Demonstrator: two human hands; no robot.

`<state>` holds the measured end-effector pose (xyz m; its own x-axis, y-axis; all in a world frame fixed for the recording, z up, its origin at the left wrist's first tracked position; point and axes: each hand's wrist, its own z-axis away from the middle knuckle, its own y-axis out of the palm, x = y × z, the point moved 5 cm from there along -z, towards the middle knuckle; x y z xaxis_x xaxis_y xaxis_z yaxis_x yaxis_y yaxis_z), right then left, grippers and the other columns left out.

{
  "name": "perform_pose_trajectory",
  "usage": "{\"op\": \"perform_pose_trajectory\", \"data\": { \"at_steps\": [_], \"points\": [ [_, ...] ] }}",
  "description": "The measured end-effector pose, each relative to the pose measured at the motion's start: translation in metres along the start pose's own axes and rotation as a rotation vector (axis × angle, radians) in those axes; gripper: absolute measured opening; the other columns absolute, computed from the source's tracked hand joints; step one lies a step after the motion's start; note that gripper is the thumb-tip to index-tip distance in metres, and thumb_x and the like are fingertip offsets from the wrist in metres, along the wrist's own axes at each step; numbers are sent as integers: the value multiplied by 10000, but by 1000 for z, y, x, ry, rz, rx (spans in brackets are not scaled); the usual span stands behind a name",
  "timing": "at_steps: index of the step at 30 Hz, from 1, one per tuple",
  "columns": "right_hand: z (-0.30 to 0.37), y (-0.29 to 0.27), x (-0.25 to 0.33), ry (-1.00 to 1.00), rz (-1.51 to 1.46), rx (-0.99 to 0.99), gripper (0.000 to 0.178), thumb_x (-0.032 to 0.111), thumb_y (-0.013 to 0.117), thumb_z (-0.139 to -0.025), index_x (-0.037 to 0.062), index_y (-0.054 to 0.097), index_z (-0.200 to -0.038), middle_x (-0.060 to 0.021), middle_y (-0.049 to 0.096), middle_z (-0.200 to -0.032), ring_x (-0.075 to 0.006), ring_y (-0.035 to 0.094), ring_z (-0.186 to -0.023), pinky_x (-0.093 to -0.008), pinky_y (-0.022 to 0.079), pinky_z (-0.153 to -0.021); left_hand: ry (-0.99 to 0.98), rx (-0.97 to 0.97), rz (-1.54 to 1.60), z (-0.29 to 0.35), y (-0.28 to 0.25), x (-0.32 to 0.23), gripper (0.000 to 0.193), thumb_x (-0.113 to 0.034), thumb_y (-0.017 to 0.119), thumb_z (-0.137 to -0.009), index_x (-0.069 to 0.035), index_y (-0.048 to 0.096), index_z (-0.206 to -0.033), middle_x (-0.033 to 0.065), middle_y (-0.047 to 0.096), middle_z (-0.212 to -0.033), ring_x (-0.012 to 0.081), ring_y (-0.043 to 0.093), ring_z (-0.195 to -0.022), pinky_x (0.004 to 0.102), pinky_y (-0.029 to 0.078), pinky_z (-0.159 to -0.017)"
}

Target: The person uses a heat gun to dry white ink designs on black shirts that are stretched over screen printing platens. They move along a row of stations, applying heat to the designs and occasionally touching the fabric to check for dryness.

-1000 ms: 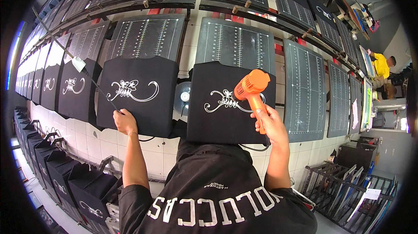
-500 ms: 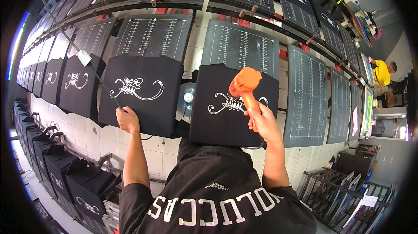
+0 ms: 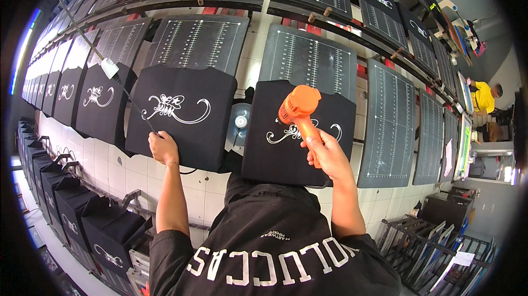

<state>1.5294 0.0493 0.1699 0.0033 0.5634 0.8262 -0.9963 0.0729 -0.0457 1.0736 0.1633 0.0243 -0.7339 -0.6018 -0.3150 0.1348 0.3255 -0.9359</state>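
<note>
So I'm standing in this print shop, and the person's right hand [image 3: 329,157] is wrapping snugly round the handle of an orange blower [image 3: 301,103], gun-shaped, probably a hot-air type, fingers all the way round. The left hand [image 3: 163,147] is closing into a loose fist on a dark cord [image 3: 132,102], which is running up and left to a white connector [image 3: 109,68]. The blower is hanging over the near black shirt [image 3: 275,166], its head covering the middle of the white print [image 3: 275,138], so only the curly ends are showing. From here I can't tell how big the gap to the fabric is, or whether air is coming out. If it is blowing hot, imo you'd want the nozzle well off the cloth and roaming over the whole design, curls included, not parking on one spot. The cord hand is making sense to me too: holding the slack up and left is keeping it off the shirt being worked on, though the cord is passing right by the left tip of the print on the next shirt [image 3: 201,147], so I'd be lifting it a bit higher there. Between those two shirts a round lamp-like thing [image 3: 240,122] is sitting. Bare ruled boards [image 3: 388,125] are lining up to the right, a rack of frames [image 3: 434,246] is standing lower right, and a co-worker in yellow [image 3: 483,98] is hanging around further back.
</note>
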Motion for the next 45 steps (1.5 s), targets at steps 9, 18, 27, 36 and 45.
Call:
{"op": "perform_pose_trajectory", "data": {
  "at_steps": [9,18,27,36,45],
  "points": [
    [-1,14,7,-14,52,48,316,231,525,-978,-13,540,-1178,-51,608,-944,-74,544,-642,-245,490,-574,-15,26,8,0,-4,-3,264,-282,463,-931,-33,550,-920,128,625,-980,356,632,-887,472,492,-749],
    [-3,10,6,-45,57,-21,272,211,532,-974,-6,546,-1136,-36,600,-887,-77,557,-616,-234,479,-542,-12,23,-7,1,-5,-4,255,-277,467,-931,-36,552,-923,122,625,-976,352,633,-881,469,496,-743],
    [17,-10,-6,22,23,-101,366,211,525,-978,8,524,-1283,-54,614,-914,-82,539,-615,-241,486,-560,4,11,-23,0,0,0,246,-272,460,-929,-44,548,-909,113,626,-957,346,634,-865,465,503,-723],
    [29,-9,-15,8,-48,-175,352,201,522,-978,7,529,-1272,-63,611,-917,-93,536,-613,-246,477,-545,14,14,9,0,-2,0,270,-289,454,-921,-45,568,-935,143,639,-967,367,638,-866,481,494,-734],
    [37,-23,-24,12,-61,-278,348,218,527,-978,-2,526,-1249,-65,609,-916,-92,538,-621,-246,488,-556,228,58,38,5,-4,7,215,-215,471,-949,-12,541,-952,141,592,-991,348,594,-934,461,474,-775]
  ]
}}
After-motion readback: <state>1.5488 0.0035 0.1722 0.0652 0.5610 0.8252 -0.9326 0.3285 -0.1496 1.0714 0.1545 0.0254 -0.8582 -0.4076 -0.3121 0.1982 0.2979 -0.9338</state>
